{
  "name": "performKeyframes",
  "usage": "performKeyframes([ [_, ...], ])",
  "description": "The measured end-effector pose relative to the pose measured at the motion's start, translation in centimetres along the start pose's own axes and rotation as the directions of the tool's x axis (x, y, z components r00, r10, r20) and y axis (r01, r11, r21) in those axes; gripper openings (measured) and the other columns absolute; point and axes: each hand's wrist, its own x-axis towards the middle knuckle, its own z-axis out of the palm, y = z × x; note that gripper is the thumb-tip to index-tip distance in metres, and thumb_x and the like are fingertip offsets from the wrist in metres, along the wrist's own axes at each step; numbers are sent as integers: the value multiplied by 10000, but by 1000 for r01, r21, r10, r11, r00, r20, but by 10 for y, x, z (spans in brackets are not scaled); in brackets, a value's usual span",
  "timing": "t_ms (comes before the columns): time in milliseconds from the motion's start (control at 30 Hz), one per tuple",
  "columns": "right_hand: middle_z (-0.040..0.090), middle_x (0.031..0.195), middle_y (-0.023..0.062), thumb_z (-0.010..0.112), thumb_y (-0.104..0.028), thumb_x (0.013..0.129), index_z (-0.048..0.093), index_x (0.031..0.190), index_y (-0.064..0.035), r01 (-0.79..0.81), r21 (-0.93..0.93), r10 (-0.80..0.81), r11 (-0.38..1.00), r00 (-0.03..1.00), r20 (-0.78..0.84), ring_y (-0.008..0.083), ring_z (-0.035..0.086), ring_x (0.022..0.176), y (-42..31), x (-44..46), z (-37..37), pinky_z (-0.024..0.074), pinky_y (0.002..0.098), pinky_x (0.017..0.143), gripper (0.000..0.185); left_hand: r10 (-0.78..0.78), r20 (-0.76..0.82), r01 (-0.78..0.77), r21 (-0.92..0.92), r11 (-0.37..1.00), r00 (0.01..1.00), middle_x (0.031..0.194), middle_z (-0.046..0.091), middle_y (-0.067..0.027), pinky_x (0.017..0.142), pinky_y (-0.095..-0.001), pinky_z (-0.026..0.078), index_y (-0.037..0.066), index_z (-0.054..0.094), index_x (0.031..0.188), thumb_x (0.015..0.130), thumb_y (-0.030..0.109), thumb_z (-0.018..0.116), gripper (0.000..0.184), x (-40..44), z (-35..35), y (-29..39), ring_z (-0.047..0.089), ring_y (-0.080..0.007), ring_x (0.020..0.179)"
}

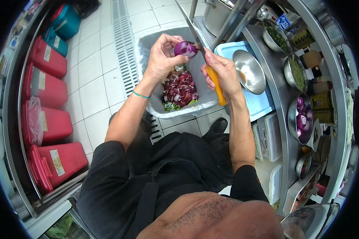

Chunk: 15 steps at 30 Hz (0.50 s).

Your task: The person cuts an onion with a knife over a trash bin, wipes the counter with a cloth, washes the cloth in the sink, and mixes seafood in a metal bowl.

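Red onion pinched between the thumb and fingertips of the left hand; the right hand closes around the yellow handle of a knife, its thumb reaching toward the blade. Clock directions are read from the onion, twelve being the top of the view. The key relation is between onion and blade: the onion lies at ten o'clock from the right hand, while the knife's long axis runs from tip at eleven to handle at five, passing the onion's three o'clock end. The left hand is nearer, in contact with the onion; whether the edge touches it cannot be told. Below, at six o'clock, onion skins lie in a plastic-lined bin. A steel bowl stands between three and four o'clock; farther out, at four, a bowl of purple onions rests on a metal shelf.
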Motion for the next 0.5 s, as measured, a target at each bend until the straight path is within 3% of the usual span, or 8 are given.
performKeyframes([
  [100, 601, 729, 68, 562, -418, 1043, 658, 1057, -39, -23, 35, 22, 999, 999, 44, 73, 468, 451, 2, 2, -9, 358, 225, 408, 391, -3, 33, 3, -22, 1000, 999, 1236, 547, -124, 986, -343, 560, 25, 526, 1093, 699, -102, 829, 513, 1, -1, -1, 584, -189, 1148],
  [200, 603, 727, 86, 550, -443, 1044, 585, 888, -62, -65, 49, 65, 997, 998, -15, 79, 466, 440, -1, 3, -7, 354, 229, 399, 413, 1, 39, 0, -41, 999, 999, 1233, 547, -122, 989, -344, 558, 28, 524, 1099, 699, -117, 818, 517, 0, 0, -3, 585, -185, 1143],
  [300, 605, 733, 87, 550, -462, 1038, 580, 889, -61, -42, 70, 42, 997, 999, -8, 83, 473, 447, 3, 5, -7, 355, 232, 400, 429, 11, 47, -8, -69, 998, 999, 1224, 553, -109, 1018, -334, 523, 49, 534, 1111, 698, -123, 818, 530, -1, 0, -3, 585, -180, 1138],
  [400, 594, 672, 57, 609, -440, 1015, 678, 1074, -7, -44, 137, 62, 990, 989, -137, 84, 479, 448, 5, 10, -17, 354, 225, 395, 442, 57, 71, -51, -74, 996, 996, 1216, 549, -99, 1046, -327, 494, 65, 537, 1116, 692, -133, 815, 545, 1, 0, 0, 572, -178, 1149],
  [500, 582, 672, 48, 602, -426, 1020, 567, 1382, 16, 10, 50, -7, 999, 999, -54, 80, 485, 472, -2, 3, -18, 364, 223, 407, 572, 72, 62, -68, -63, 996, 995, 1204, 541, -91, 1055, -328, 480, 67, 531, 1119, 686, -145, 807, 555, 3, -2, 0, 556, -180, 1163],
])
